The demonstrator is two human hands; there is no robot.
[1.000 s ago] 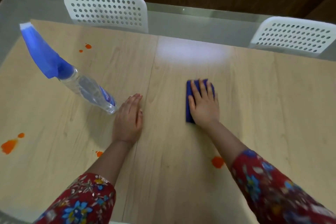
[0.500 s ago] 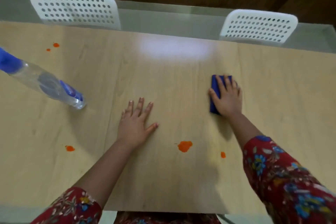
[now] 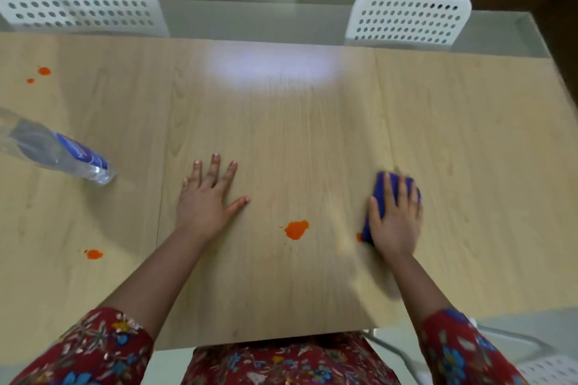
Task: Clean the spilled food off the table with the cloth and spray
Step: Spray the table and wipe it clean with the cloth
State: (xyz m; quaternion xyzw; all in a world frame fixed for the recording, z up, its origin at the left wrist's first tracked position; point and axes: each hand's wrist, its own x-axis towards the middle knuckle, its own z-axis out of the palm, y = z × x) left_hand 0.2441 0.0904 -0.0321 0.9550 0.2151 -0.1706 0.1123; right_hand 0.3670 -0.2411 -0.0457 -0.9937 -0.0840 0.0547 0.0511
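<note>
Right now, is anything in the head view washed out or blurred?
Head view: white glare washes out the far middle of the table; the right hand and blue cloth are motion-smeared; the left hand and central orange spill read sharper.

Open lane on light wood-grain bench (image 3: 312, 134) between left hand (image 3: 205, 203), flat at centre, and right hand (image 3: 395, 222) on folded blue cloth (image 3: 380, 194); only a flat orange food blob (image 3: 296, 229) there. Clear plastic spray bottle (image 3: 56, 155) blocks the left. White perforated chair backs (image 3: 78, 0) line far edge.
</note>
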